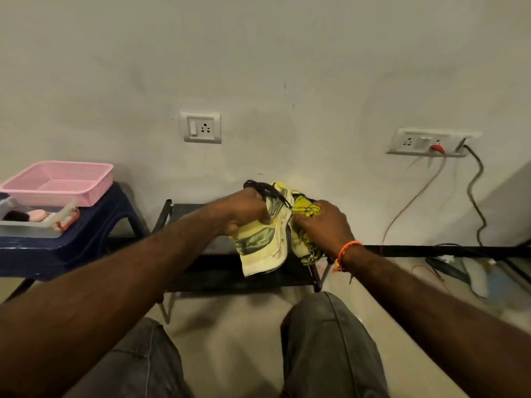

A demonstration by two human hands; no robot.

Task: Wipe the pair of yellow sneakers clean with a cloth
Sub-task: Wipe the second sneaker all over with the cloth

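Item: pale yellow sneaker (263, 242), smooth panels, black laces, being held above a low black rack (230, 271) by the left hand (244, 212), fingers curling round its side. Right hand (321, 225) is gripping a crumpled yellow patterned cloth (307, 209), touching the sneaker. Far left: pink slotted tray (57, 182) sitting on a blue stool (86, 239)

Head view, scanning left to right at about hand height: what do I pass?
clear box on the blue stool → pink basket → left hand → yellow sneaker → yellow patterned cloth → right hand → orange wrist thread → black cable
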